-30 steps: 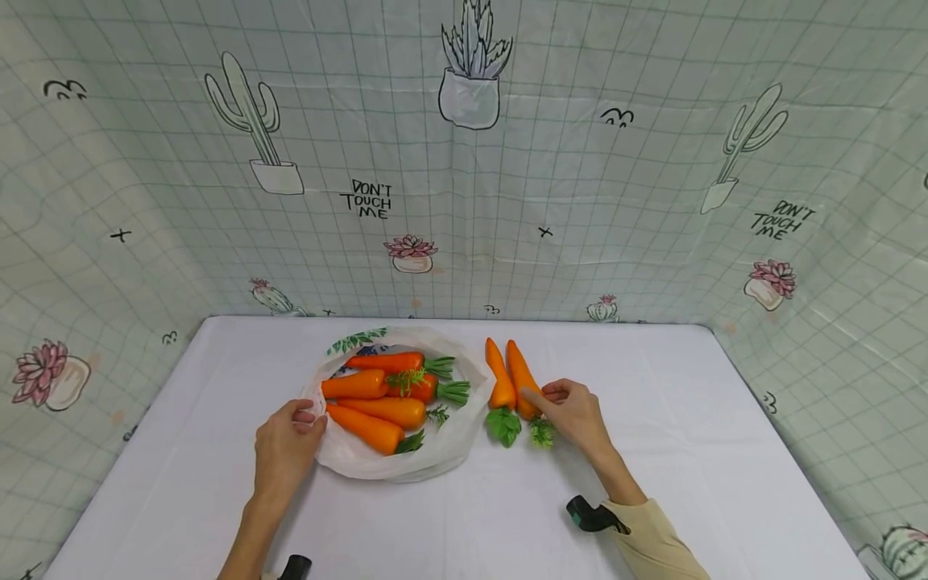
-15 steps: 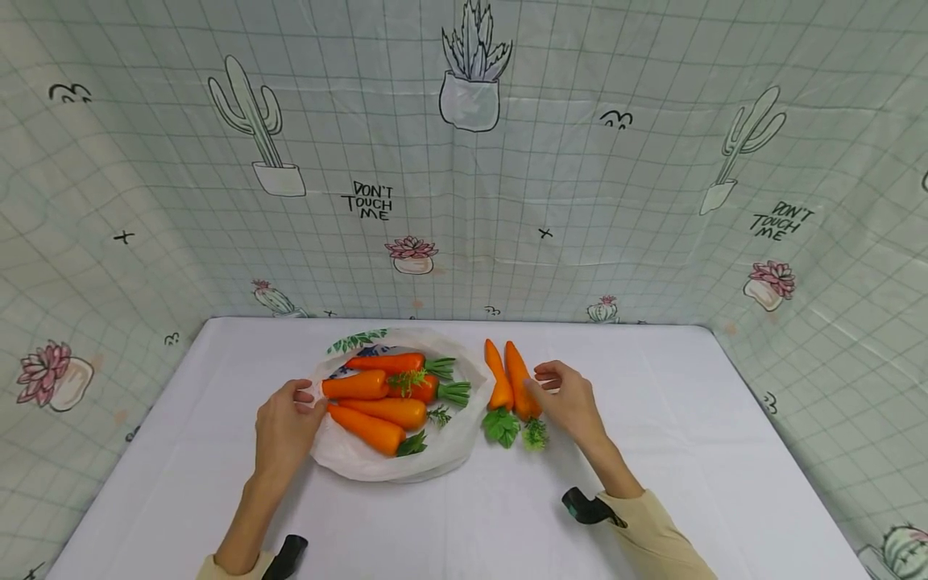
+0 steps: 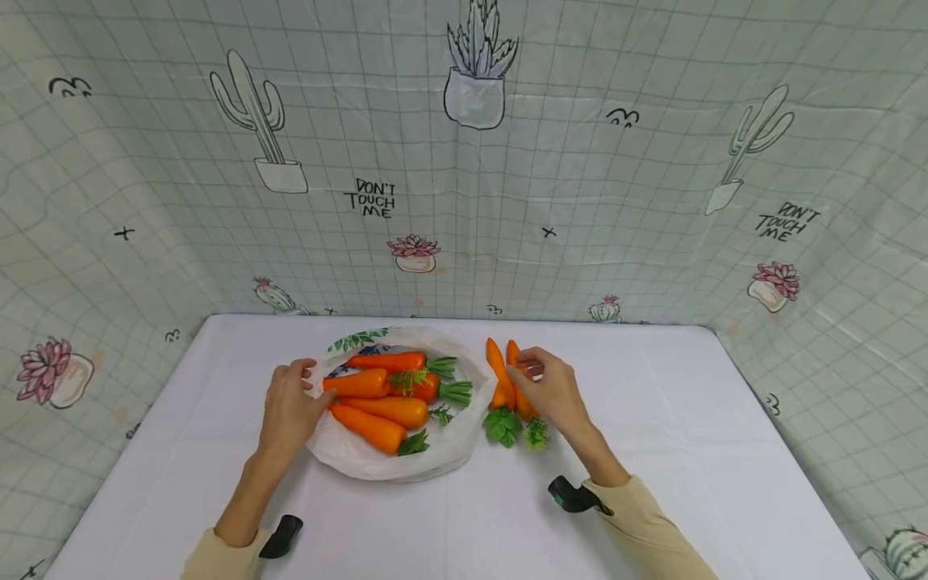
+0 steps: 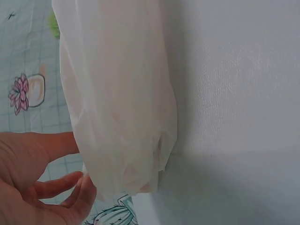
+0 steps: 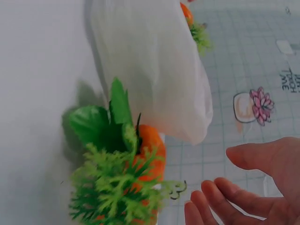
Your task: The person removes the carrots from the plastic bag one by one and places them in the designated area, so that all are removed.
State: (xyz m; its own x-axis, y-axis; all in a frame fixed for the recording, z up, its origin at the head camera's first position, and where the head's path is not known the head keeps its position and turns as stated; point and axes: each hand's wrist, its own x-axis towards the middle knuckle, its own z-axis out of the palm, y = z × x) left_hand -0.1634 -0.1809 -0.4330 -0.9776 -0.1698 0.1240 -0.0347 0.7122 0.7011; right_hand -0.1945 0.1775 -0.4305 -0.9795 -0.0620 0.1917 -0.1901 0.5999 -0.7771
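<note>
In the head view a white plastic bag (image 3: pixel 442 463) lies with its mouth open, several orange carrots (image 3: pixel 384 412) with green tops inside. My left hand (image 3: pixel 290 411) is at the bag's left rim; thumb and fingers stand apart around the edge. In the left wrist view the thumb passes behind the bag (image 4: pixel 117 93) and the fingertips meet its outer side. To the right of the bag two loose carrots (image 3: pixel 500 377) lie side by side, leaves toward me. My right hand (image 3: pixel 554 395) hovers over the right one; the right wrist view shows its thumb and fingers spread, holding nothing.
A white cloth covers the table (image 3: pixel 652 419), whose far edge meets a printed cactus curtain (image 3: pixel 500 185) hung around the back and sides. Black wrist cameras (image 3: pixel 280 537) sit below both hands.
My left hand has slid away from me along the bag's rim. My right hand has shifted left and away from me over the loose carrots, which earlier moved slightly left under it.
</note>
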